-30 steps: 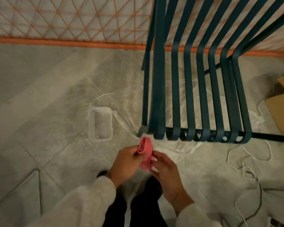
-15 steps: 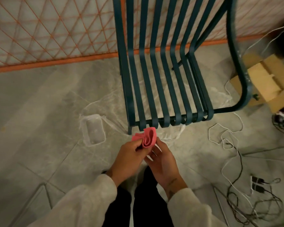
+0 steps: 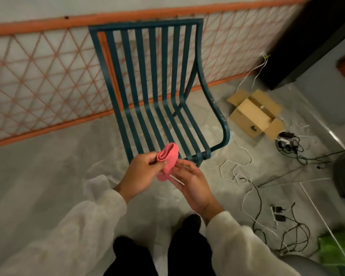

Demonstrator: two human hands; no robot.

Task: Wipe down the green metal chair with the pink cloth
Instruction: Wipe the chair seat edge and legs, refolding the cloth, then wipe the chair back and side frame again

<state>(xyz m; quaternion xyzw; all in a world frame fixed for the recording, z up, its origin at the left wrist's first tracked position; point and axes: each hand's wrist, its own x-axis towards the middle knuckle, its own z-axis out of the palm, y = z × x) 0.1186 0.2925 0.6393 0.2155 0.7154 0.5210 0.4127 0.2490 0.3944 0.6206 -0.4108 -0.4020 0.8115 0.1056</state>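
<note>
My left hand [image 3: 139,172] pinches the pink cloth [image 3: 167,159]; right hand [image 3: 191,186] slack. Just above sits the green metal chair [image 3: 145,24], slats running up-frame.

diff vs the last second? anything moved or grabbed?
Mostly the view: the head tilted up, so the whole green chair, backrest included, now shows. Nothing taken or released. Left hand still pinches the folded pink cloth, right hand still touches its lower end, just before the seat's front edge; no wiping yet.

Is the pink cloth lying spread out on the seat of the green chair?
No: the pink cloth is folded into a roll and gripped by the left hand, with the right hand beside it.
</note>
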